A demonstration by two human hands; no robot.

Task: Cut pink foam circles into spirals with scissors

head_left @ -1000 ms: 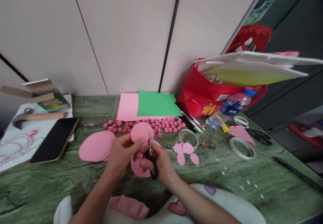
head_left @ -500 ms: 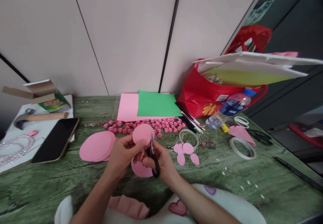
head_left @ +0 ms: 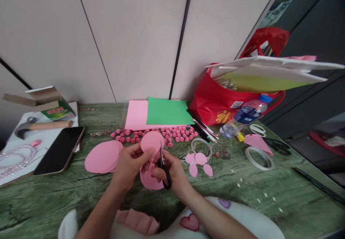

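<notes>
A flat, plain pink disc (head_left: 150, 141), nearly round and so without a clear long axis, is pinched in the left hand (head_left: 131, 163) above the table (head_left: 67, 199). The right hand (head_left: 174, 170) grips scissors (head_left: 168, 178), black-handled with grey blades; they run near to far, tips pointing far, at the disc's right edge.

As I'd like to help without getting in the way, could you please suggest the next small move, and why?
Probably a slight turn of the pink paper disc with the left hand, guiding its edge along the scissors: that hand pinches the disc, while the right hand holds the scissors with their blades at its right edge.
</notes>
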